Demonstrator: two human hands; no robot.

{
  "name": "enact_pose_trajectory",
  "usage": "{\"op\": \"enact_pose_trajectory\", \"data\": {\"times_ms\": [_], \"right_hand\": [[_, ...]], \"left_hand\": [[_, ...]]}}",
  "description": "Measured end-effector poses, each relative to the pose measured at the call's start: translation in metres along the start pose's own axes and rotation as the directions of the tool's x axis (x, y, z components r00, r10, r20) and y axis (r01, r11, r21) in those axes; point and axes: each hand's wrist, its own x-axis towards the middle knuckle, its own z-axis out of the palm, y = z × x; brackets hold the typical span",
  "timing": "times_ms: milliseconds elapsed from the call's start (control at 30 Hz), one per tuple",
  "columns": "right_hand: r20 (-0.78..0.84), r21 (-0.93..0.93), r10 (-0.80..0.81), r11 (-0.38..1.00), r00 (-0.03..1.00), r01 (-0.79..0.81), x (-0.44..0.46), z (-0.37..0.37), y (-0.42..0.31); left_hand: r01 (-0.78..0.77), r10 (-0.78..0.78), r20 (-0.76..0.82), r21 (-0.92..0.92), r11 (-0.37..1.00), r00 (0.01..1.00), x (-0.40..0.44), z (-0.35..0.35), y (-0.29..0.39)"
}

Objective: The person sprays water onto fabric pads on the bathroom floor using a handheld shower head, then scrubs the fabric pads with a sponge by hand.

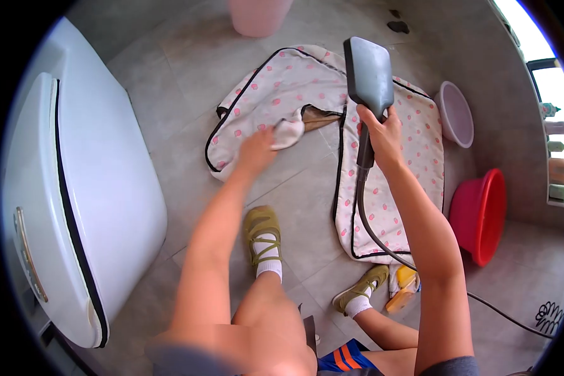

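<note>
My right hand (384,135) is wrapped round the handle of a grey handheld shower head (371,72), held up with its broad face showing. A dark hose (365,210) hangs from the handle and runs off to the lower right. No water spray is visible. My left hand (257,152), smeared a little by motion, is closed on the edge of a white fabric cover (391,207) with pink strawberry-like prints and black piping. The cover lies spread and folded on the floor. Beside the left fingers, a turned-back flap shows a brown underside.
Grey tiles (294,188) lie under my feet. A large white glossy fixture (106,156) stands left, a pink bucket (260,15) at the top. A lilac basin (455,114) and a red basin (492,216) lean right. Yellow items (406,276) sit by one shoe. Bottles (558,147) line the ledge.
</note>
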Motion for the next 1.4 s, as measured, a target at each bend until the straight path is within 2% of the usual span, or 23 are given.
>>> {"op": "enact_pose_trajectory", "data": {"times_ms": [67,133,233,333,367,433,467,567,667,800,900,1000,1100,1200,1300,1400], "right_hand": [[0.03,0.005,0.004,1.0,1.0,-0.004,-0.009,0.01,-0.012],[0.023,0.006,-0.02,1.0,1.0,0.02,-0.011,0.012,-0.015],[-0.052,-0.029,-0.065,0.998,0.997,0.064,-0.001,0.007,-0.005],[-0.057,0.016,-0.049,0.999,0.997,0.05,0.003,-0.005,0.002],[-0.045,-0.002,-0.005,1.0,0.999,0.005,0.001,-0.008,0.001],[-0.002,-0.051,0.027,0.998,1.0,-0.028,-0.006,-0.011,-0.002],[0.017,-0.073,0.043,0.996,0.999,-0.042,-0.008,-0.012,-0.003],[-0.068,-0.038,-0.022,0.999,0.997,0.019,-0.005,-0.009,0.004],[-0.079,0.014,-0.03,0.999,0.996,0.031,-0.001,-0.015,-0.001],[-0.038,0.001,0.007,1.0,0.999,-0.006,0.002,-0.023,-0.007],[-0.016,0.02,0.006,1.0,1.0,-0.006,0.006,-0.02,-0.019],[-0.015,0.002,0.024,1.0,1.0,-0.024,0.021,-0.019,-0.021],[-0.016,0.014,0.042,0.999,0.999,-0.041,0.039,-0.018,-0.018],[-0.021,0.085,0.049,0.995,0.999,-0.047,0.053,-0.02,-0.015],[-0.006,0.127,0.051,0.991,0.999,-0.05,0.06,-0.021,-0.007],[-0.007,0.099,0.079,0.992,0.997,-0.078,0.063,-0.023,-0.001]], "left_hand": [[-0.338,0.341,0.072,-0.059,0.939,0.937,-0.006,0.026,0.016],[-0.388,0.393,0.431,-0.103,0.916,0.812,-0.023,0.029,0.051],[-0.498,0.475,0.486,-0.092,0.863,0.733,-0.042,0.05,0.055],[-0.301,0.341,0.546,-0.166,0.939,0.765,-0.034,0.061,0.053],[-0.291,0.339,0.513,-0.175,0.941,0.788,-0.03,0.058,0.052],[-0.292,0.274,0.2,0.063,0.954,0.941,-0.028,0.063,0.042],[-0.259,0.259,0.024,0.178,0.949,0.966,-0.027,0.065,0.035],[-0.115,0.111,0.033,0.256,0.96,0.993,-0.027,0.043,0.013],[-0.13,0.114,0.076,0.281,0.951,0.991,-0.023,0.048,0.005],[-0.068,0.094,-0.081,0.279,0.958,0.992,0.004,0.072,-0.002],[-0.056,0.088,-0.115,0.256,0.965,0.989,0.021,0.034,0.02],[0.177,-0.158,-0.207,0.075,0.981,0.966,0.052,0.033,0.036],[0.111,-0.106,-0.107,0.035,0.993,0.989,0.074,0.036,0.025],[0.148,-0.12,0.177,-0.153,0.977,0.977,0.088,0.05,0.023],[0.018,-0.006,0.195,-0.06,0.998,0.981,0.081,0.053,0.03],[-0.136,0.132,-0.173,-0.01,0.991,0.976,0.069,0.042,0.039]]}}
